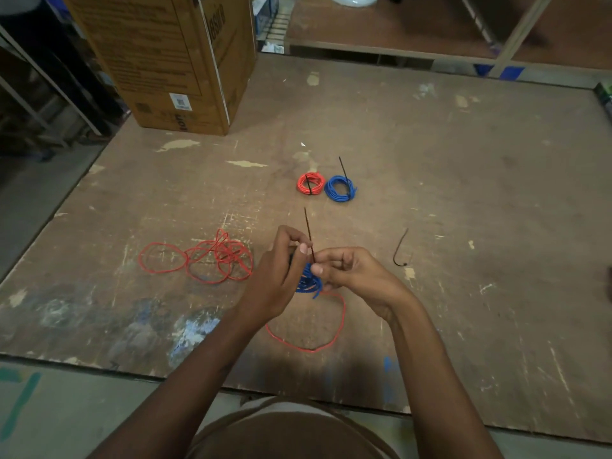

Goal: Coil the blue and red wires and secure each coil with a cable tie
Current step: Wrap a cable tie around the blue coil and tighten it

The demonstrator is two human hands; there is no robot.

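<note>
Left hand (284, 270) grips the coiled blue wire (309, 283). Right hand (347, 270) pinches the thin black cable tie (308, 233) standing up from it.

A worn brown plywood board (463, 193), scratched and flecked with pale and blue paint, lies on a grey concrete floor (66, 415). A tall cardboard box (172, 61) stands on the board's far-left corner. Beyond the far edge runs a low wooden shelf (381, 31) with a pale upright post (520, 31). Dark metal framing (43, 87) stands off the left edge. Lighting is dim and even.
</note>
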